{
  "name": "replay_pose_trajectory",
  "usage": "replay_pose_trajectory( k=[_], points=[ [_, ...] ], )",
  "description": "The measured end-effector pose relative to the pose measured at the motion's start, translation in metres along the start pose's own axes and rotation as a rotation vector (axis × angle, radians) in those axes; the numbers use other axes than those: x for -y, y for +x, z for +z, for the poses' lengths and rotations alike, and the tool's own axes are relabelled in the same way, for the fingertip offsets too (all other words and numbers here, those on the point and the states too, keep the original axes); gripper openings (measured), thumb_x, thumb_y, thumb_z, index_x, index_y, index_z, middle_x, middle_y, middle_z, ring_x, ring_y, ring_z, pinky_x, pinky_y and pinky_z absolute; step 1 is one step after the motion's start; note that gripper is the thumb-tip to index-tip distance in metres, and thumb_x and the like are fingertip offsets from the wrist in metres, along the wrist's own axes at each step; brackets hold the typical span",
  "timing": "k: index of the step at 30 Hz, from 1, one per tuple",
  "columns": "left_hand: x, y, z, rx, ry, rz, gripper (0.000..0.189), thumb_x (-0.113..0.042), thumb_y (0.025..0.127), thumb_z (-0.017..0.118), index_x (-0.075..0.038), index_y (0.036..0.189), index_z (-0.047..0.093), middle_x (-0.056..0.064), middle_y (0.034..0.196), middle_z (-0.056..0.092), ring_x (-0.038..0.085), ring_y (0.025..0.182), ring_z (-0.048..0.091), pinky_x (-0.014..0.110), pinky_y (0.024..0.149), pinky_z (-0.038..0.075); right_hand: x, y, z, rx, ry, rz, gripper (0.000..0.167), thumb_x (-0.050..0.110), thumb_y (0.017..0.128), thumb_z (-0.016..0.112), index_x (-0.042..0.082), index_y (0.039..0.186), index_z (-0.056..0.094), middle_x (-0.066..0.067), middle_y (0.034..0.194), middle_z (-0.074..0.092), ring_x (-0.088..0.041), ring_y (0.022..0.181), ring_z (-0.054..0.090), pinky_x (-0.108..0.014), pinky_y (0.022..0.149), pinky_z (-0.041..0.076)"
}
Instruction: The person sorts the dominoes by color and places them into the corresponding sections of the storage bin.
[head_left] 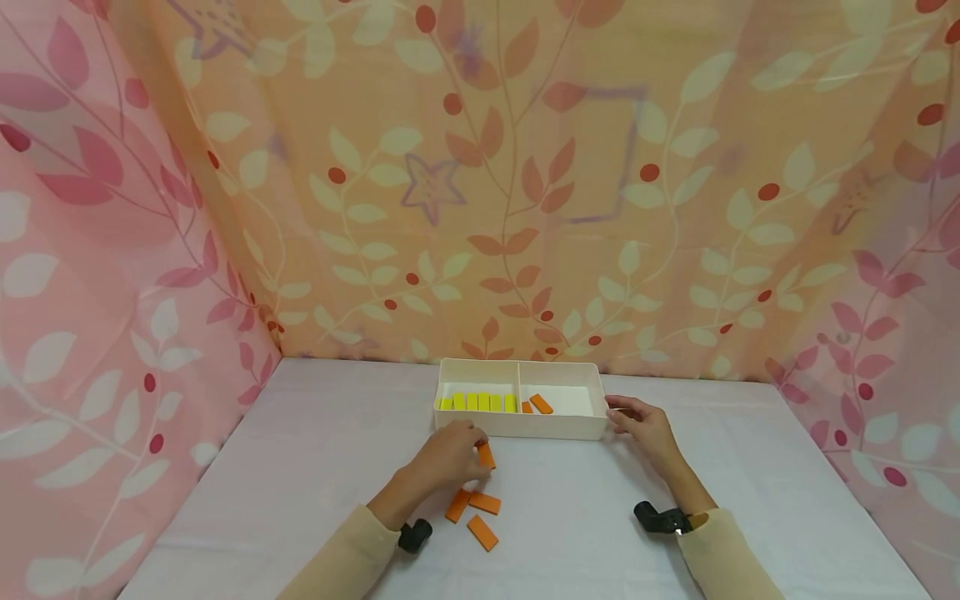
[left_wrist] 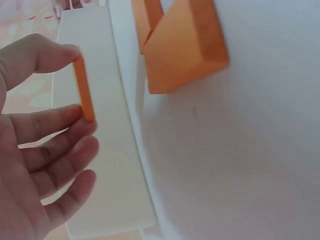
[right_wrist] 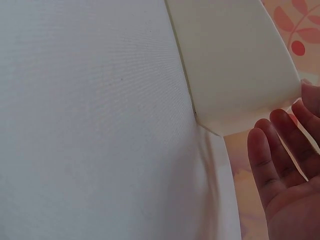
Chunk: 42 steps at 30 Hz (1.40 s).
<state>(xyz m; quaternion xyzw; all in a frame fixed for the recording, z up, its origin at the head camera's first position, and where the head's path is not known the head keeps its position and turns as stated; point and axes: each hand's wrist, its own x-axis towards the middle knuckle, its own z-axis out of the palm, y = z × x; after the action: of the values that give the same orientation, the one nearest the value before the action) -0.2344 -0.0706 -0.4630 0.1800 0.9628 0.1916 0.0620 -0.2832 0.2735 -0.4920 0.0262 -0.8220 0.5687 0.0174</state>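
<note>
A thin orange block is pinched by my left hand, just in front of the cream divided box. In the left wrist view the block stands on edge between thumb and fingertips, the other fingers loosely bent. Below that hand, several orange blocks lie on the table. My right hand is at the box's right end. In the right wrist view its fingers are extended, and the thumb and nearest fingertip touch the box's end.
Yellow blocks stand in a row in the box's left compartment. Two orange blocks are in the right compartment, near the divider. A white cloth covers the table. Patterned curtains hang behind and at both sides.
</note>
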Motion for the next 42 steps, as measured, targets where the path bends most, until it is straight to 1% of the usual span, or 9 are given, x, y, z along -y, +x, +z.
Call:
replay_pose_trajectory(
  k=[4, 9, 13, 20, 23, 27, 33, 36, 42],
  points=[
    [-0.003, 0.001, -0.004, -0.03, -0.034, 0.005, 0.041, -0.032, 0.078, 0.079, -0.012, 0.113, 0.069, -0.002, 0.097, 0.061, 0.012, 0.086, 0.049, 0.026, 0.076, 0.048, 0.002, 0.0, 0.0, -0.001, 0.004, 0.001, 0.045, 0.019, 0.095, 0.063, -0.004, 0.133, 0.055, -0.028, 0.135, 0.054, 0.001, 0.084, 0.058, -0.018, 0.074, 0.055],
    [-0.006, 0.003, -0.006, -0.068, -0.028, 0.038, 0.042, -0.035, 0.081, 0.074, -0.012, 0.116, 0.067, 0.001, 0.108, 0.064, 0.014, 0.095, 0.052, 0.031, 0.085, 0.051, 0.003, -0.001, 0.0, -0.005, 0.008, 0.005, 0.047, 0.021, 0.095, 0.063, -0.004, 0.133, 0.054, -0.027, 0.136, 0.054, 0.0, 0.084, 0.059, -0.019, 0.075, 0.055],
    [-0.011, 0.007, -0.009, -0.078, -0.027, 0.057, 0.043, -0.035, 0.081, 0.073, -0.012, 0.117, 0.067, 0.001, 0.108, 0.064, 0.015, 0.096, 0.054, 0.031, 0.087, 0.05, 0.002, -0.001, 0.0, -0.008, 0.009, 0.011, 0.046, 0.021, 0.095, 0.063, -0.004, 0.133, 0.054, -0.027, 0.135, 0.054, -0.001, 0.084, 0.059, -0.02, 0.075, 0.055],
    [-0.02, 0.012, -0.014, -0.079, -0.059, 0.019, 0.045, -0.036, 0.082, 0.073, -0.013, 0.12, 0.067, 0.001, 0.11, 0.063, 0.015, 0.099, 0.052, 0.033, 0.089, 0.05, -0.001, 0.001, 0.001, -0.006, 0.015, 0.012, 0.046, 0.02, 0.095, 0.063, -0.004, 0.133, 0.055, -0.027, 0.135, 0.054, -0.001, 0.084, 0.06, -0.019, 0.075, 0.055],
    [-0.021, 0.015, -0.014, -0.086, -0.049, 0.03, 0.045, -0.037, 0.082, 0.072, -0.013, 0.12, 0.067, 0.001, 0.112, 0.064, 0.015, 0.101, 0.053, 0.034, 0.092, 0.05, -0.001, 0.001, 0.001, -0.006, 0.018, 0.013, 0.046, 0.02, 0.095, 0.064, -0.004, 0.132, 0.055, -0.028, 0.135, 0.054, -0.001, 0.084, 0.06, -0.019, 0.075, 0.055],
    [-0.02, 0.019, -0.013, -0.096, -0.06, 0.057, 0.046, -0.037, 0.083, 0.07, -0.013, 0.121, 0.066, 0.003, 0.113, 0.064, 0.015, 0.101, 0.054, 0.034, 0.092, 0.05, 0.0, 0.0, 0.001, -0.004, 0.014, 0.012, 0.046, 0.021, 0.095, 0.063, -0.005, 0.133, 0.054, -0.028, 0.135, 0.054, -0.001, 0.083, 0.06, -0.021, 0.075, 0.056],
    [-0.019, 0.025, -0.011, -0.137, -0.148, 0.067, 0.046, -0.036, 0.084, 0.071, -0.013, 0.123, 0.066, 0.0, 0.111, 0.062, 0.014, 0.097, 0.054, 0.029, 0.085, 0.05, -0.001, 0.0, 0.001, -0.002, 0.021, 0.026, 0.047, 0.023, 0.095, 0.063, -0.003, 0.134, 0.054, -0.026, 0.136, 0.054, -0.002, 0.084, 0.06, -0.021, 0.076, 0.056],
    [-0.018, 0.028, -0.011, -0.166, -0.188, 0.089, 0.045, -0.034, 0.084, 0.072, -0.011, 0.123, 0.066, 0.001, 0.109, 0.062, 0.014, 0.096, 0.056, 0.027, 0.082, 0.049, -0.001, 0.0, 0.001, -0.001, 0.021, 0.018, 0.048, 0.023, 0.095, 0.063, -0.004, 0.134, 0.054, -0.027, 0.135, 0.054, -0.001, 0.084, 0.061, -0.022, 0.076, 0.056],
    [-0.019, 0.037, -0.011, -0.189, -0.251, 0.098, 0.045, -0.034, 0.085, 0.072, -0.01, 0.123, 0.066, 0.004, 0.111, 0.064, 0.016, 0.099, 0.058, 0.029, 0.085, 0.05, 0.0, 0.0, 0.002, -0.001, 0.026, 0.019, 0.048, 0.024, 0.095, 0.063, -0.004, 0.134, 0.054, -0.028, 0.136, 0.054, 0.0, 0.085, 0.061, -0.02, 0.075, 0.055]
  ],
)
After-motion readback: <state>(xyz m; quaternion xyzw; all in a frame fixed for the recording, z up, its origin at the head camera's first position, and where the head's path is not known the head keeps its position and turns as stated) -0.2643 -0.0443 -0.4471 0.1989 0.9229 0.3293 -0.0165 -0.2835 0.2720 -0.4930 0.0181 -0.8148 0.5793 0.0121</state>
